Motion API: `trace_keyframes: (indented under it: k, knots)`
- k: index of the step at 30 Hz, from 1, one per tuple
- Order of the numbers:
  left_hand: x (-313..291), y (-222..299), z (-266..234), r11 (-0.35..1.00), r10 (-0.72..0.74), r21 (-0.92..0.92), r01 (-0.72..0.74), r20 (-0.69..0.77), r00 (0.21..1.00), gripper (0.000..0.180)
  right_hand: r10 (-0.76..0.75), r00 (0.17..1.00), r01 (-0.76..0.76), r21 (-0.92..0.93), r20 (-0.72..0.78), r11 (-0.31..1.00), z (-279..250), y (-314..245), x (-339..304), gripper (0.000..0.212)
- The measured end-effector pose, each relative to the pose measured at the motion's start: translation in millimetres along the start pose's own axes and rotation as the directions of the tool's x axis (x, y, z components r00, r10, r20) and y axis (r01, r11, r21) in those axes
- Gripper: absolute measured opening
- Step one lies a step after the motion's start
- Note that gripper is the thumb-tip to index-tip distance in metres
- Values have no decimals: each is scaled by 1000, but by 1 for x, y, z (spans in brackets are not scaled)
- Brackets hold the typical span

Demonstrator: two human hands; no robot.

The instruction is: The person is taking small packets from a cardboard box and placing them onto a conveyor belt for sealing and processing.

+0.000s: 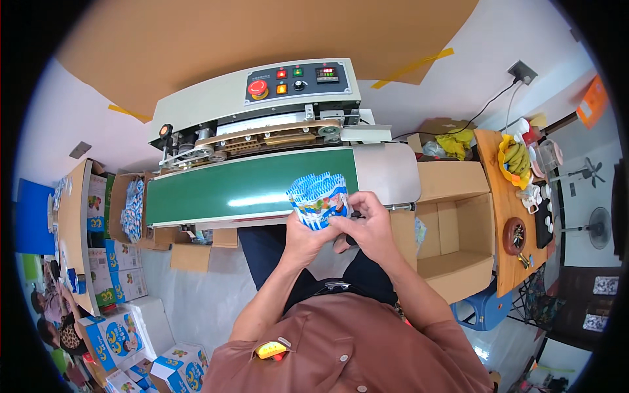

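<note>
head view: person stands at a band sealing machine [262,105], both hands up in front of its green conveyor belt [242,190]. left hand [303,237] and right hand [370,226] both clenched on a small stack of blue-and-white pouches [318,200], fanned upright, tops toward the machine. left grips the stack from below, right pinches its right edge, fingers curled. pouches sit just above the belt's right end, apparently not touching it.

step in hand, as i judge it: squaring up or separating the pouches ahead of feeding. next move likely calls for one pouch freed from the stack and laid flat on the belt, open top lined with the sealing band [268,134].

open cardboard box [452,229] to the right, near the right hand. another box of pouches [131,209] at the belt's left end. wooden table [508,209] further right, bananas [517,157] on it.
</note>
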State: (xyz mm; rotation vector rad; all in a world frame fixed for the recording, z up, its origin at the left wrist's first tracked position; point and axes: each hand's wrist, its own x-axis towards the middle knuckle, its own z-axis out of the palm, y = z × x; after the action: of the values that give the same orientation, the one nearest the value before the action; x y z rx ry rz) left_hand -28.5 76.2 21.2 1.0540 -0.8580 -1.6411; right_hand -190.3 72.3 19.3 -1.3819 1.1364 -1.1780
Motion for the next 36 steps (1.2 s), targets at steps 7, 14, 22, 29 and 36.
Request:
trace_keyframes:
  k: [7, 14, 22, 29, 36]
  knots:
    - [-11, -1, -20, 944, -100, -302, 131, 115, 988, 51, 363, 921, -390, 298, 144, 871, 6, 6, -4, 22]
    - [-9, 1, -18, 917, -51, -397, 41, -13, 999, 49, 285, 956, -284, 476, 73, 832, 14, 20, 1, 20]
    - [5, -3, -38, 911, 52, -398, -107, -146, 988, 48, 368, 929, -273, 594, -42, 757, 8, 17, 21, 21]
    - [7, 12, -41, 837, 23, -545, -57, -70, 997, 53, 426, 905, -348, 601, 12, 720, -26, 25, 50, 30]
    - [15, 13, -45, 843, -13, -537, -16, -50, 999, 53, 508, 862, -464, 424, 11, 778, -36, 20, 86, 27]
